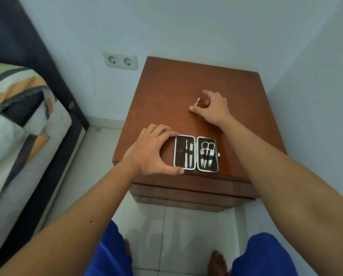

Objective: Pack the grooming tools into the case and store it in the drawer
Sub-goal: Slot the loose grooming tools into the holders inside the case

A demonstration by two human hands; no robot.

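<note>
Fingers of the left hand [152, 150] curl round the left edge of the open case [196, 153] at the nightstand's [166, 92] front — five tools strapped inside, two left, three right. Behind it, the right hand [212, 108] hovers half-curled over two loose tools [196, 102], crossed; whether it grips them is unclear.

Bare nightstand top [166, 86] behind case [196, 154].
</note>
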